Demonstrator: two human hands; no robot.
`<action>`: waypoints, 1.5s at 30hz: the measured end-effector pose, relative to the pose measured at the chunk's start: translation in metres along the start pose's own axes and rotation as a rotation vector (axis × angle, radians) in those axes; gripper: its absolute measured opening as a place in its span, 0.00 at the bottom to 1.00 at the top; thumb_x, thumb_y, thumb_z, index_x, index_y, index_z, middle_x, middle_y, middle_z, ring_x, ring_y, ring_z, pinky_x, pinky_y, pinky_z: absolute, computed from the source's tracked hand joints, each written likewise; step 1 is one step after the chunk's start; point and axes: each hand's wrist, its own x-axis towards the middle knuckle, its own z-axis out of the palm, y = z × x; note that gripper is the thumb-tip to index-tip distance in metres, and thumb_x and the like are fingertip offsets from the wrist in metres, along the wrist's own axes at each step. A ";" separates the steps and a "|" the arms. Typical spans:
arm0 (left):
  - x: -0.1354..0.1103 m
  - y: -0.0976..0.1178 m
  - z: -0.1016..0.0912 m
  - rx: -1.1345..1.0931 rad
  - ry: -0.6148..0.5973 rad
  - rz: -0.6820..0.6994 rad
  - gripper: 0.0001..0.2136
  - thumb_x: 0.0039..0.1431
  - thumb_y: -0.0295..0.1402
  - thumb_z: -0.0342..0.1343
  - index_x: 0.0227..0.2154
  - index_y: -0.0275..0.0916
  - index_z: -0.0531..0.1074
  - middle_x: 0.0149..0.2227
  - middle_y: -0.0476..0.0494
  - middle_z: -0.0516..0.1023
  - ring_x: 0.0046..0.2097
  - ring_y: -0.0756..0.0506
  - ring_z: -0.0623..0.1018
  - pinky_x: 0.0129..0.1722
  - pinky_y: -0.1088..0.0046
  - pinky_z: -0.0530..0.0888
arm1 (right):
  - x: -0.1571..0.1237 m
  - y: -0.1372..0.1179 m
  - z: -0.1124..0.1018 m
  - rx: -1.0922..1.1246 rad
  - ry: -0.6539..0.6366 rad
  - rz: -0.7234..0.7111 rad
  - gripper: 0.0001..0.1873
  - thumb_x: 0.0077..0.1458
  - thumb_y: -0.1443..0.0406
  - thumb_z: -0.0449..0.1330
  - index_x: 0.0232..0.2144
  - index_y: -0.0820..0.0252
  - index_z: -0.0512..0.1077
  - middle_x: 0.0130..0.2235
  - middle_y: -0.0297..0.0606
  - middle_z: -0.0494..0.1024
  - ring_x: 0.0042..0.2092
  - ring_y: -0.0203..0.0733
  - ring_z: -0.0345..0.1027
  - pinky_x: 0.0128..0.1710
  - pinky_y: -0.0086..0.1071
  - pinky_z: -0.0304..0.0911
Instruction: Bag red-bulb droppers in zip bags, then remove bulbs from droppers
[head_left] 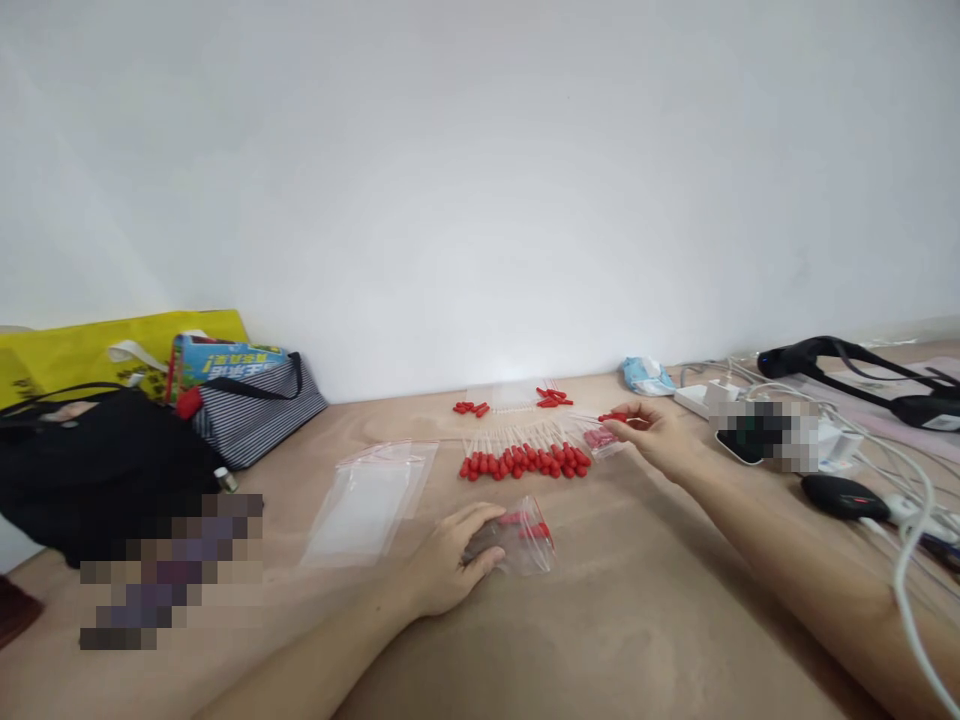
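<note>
My left hand point(448, 562) is closed around one side of a small clear zip bag point(534, 560) low over the table, with a few red pieces inside it. Farther off to the right, my right hand point(654, 440) pinches a small red piece point(613, 416). Just below those fingertips lies a clear packet with pinkish-red contents point(600, 438), partly hidden by the hand. Between the hands a row of pale sticks with red bulb-like ends point(525, 461) lies on the table, ends toward me. Behind the row are small red pieces in two groups, left point(471, 408) and right point(553, 398).
Flat empty zip bags point(367, 510) lie left of my left hand. A striped bag point(259, 415), a black bag point(112, 470) and a yellow bag point(67, 355) stand at the left. On the right are a blue mask point(646, 376), white cables point(907, 560) and black glasses point(825, 350).
</note>
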 end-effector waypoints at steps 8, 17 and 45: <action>0.000 -0.001 0.000 -0.002 -0.007 0.021 0.17 0.54 0.33 0.50 0.48 0.43 0.63 0.50 0.44 0.68 0.49 0.44 0.68 0.49 0.66 0.66 | -0.016 0.024 0.031 -0.405 -0.045 -0.161 0.21 0.41 0.51 0.59 0.32 0.61 0.71 0.30 0.38 0.73 0.29 0.38 0.67 0.30 0.33 0.64; -0.001 0.000 0.000 0.048 -0.041 -0.005 0.18 0.54 0.34 0.50 0.49 0.43 0.62 0.52 0.44 0.67 0.53 0.44 0.66 0.52 0.63 0.63 | -0.031 0.003 0.036 -0.566 -0.003 -0.465 0.13 0.52 0.60 0.52 0.32 0.61 0.72 0.31 0.42 0.72 0.35 0.43 0.65 0.37 0.37 0.59; -0.001 -0.004 -0.002 0.131 -0.138 0.029 0.29 0.52 0.42 0.51 0.56 0.42 0.51 0.58 0.43 0.58 0.59 0.40 0.55 0.59 0.53 0.47 | -0.076 -0.037 0.075 -0.305 -0.624 -0.133 0.07 0.40 0.68 0.60 0.25 0.61 0.65 0.23 0.29 0.65 0.25 0.30 0.55 0.24 0.24 0.51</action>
